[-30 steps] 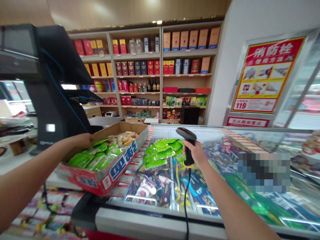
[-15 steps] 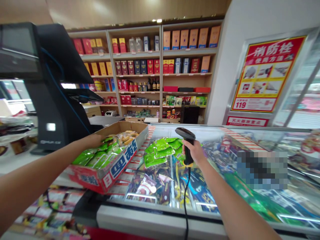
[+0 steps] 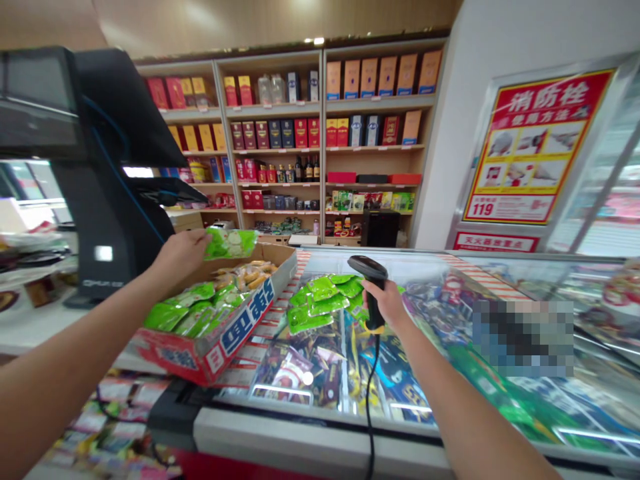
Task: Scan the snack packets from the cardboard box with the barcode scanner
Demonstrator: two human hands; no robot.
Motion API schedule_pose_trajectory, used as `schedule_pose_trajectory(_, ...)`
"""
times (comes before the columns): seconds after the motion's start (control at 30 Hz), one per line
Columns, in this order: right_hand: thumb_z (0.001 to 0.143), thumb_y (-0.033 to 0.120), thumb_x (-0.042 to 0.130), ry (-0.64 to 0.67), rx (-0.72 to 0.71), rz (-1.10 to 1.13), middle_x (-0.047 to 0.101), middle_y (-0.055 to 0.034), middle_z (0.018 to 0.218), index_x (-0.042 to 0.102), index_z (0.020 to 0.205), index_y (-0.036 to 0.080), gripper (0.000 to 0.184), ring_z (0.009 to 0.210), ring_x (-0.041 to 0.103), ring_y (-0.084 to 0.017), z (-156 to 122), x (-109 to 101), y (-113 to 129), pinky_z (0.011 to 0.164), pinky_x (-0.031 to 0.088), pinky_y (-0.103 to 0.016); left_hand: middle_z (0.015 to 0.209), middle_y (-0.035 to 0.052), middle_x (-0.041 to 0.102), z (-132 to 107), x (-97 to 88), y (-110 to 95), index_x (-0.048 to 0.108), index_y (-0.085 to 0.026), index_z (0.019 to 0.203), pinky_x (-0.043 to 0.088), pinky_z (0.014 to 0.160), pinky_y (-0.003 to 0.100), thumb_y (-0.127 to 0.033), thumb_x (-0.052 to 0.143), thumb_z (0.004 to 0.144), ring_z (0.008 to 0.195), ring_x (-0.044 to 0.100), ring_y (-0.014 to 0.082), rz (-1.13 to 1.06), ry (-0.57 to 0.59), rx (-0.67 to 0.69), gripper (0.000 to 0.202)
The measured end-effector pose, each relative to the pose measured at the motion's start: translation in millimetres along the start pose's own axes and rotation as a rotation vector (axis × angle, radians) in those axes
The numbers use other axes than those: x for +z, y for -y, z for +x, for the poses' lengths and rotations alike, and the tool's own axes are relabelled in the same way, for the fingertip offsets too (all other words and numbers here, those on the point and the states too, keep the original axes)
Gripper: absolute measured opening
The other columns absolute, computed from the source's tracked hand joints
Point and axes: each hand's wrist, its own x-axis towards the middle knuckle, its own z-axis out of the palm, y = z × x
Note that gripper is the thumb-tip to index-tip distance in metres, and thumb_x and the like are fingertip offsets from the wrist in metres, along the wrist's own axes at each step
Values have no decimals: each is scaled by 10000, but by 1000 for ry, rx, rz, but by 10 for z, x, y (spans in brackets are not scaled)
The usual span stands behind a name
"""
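Note:
Pinched by one end, a green snack packet (image 3: 231,243) hangs from my left hand (image 3: 184,255), just above the back of an open cardboard box (image 3: 200,353). More green packets (image 3: 193,312) and some yellowish-brown packs (image 3: 245,275) lie inside that box. My right hand (image 3: 386,303) is wrapped round the handle of a black barcode scanner (image 3: 369,268), whose cable runs down over the front edge. Left of the scanner, a loose pile of green packets (image 3: 320,300) rests on the glass top of a freezer (image 3: 345,400).
A black checkout terminal (image 3: 125,193) stands behind the box on the left. Shelves (image 3: 280,110) of boxed goods line the back wall. A red notice (image 3: 540,147) hangs at right. Below the glass lie colourful packages. A blurred patch (image 3: 523,339) covers something at right.
My left hand has risen from inside the box, bringing one green packet up with it. The right hand and scanner have barely moved.

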Motion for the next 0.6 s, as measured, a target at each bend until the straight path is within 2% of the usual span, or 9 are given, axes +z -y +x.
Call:
schedule_pose_trajectory(0.07,687,484,691,1,0,5,555,-28,414,582,470,180,389,370,525,-150,0,3,-10,411,415,-264,527,-41,429,-230,200,-220,536,-160,632,283,574,203,-154,534,878,517,366,122,-183,36,-55,247)
schedule_pose_trajectory(0.17,688,483,692,15,6,8,556,-28,419,587,472,178,388,367,527,-151,0,13,-32,410,418,-266,585,-27,493,-629,669,-388,559,-171,716,347,530,209,-189,529,840,507,423,113,-688,153,-214,128)
schedule_pose_trajectory(0.23,693,479,686,30,7,6,551,-27,417,587,466,176,392,363,526,-148,-1,24,-49,409,419,-266,565,-16,483,-862,1048,-397,538,-166,681,347,493,201,-192,565,798,493,437,108,-964,363,-360,122)
schedule_pose_trajectory(0.3,697,471,686,44,7,4,549,-24,417,587,467,174,388,361,526,-145,-3,33,-63,407,417,-261,512,-28,403,-1026,1416,-352,478,-174,626,330,457,199,-184,528,818,450,392,99,-1188,580,-551,199)
schedule_pose_trajectory(0.4,695,460,693,65,16,26,547,-19,421,586,482,169,376,363,523,-136,-17,35,-56,401,411,-249,536,-31,381,-1133,1837,-233,461,-174,656,369,483,201,-138,455,871,459,388,90,-1433,755,-714,217)
schedule_pose_trajectory(0.5,685,456,705,157,64,126,578,-12,461,614,590,162,322,377,530,-131,-62,30,-1,405,422,-240,567,-25,385,-1138,2071,-75,472,-177,689,387,507,210,-134,424,914,483,405,92,-1547,746,-762,234)
schedule_pose_trajectory(0.6,671,458,714,399,153,242,607,-2,503,627,750,166,315,371,526,-132,-144,56,69,399,428,-240,623,-1,462,-1121,2194,104,541,-183,745,427,532,241,-183,428,947,506,448,100,-1505,589,-771,231)
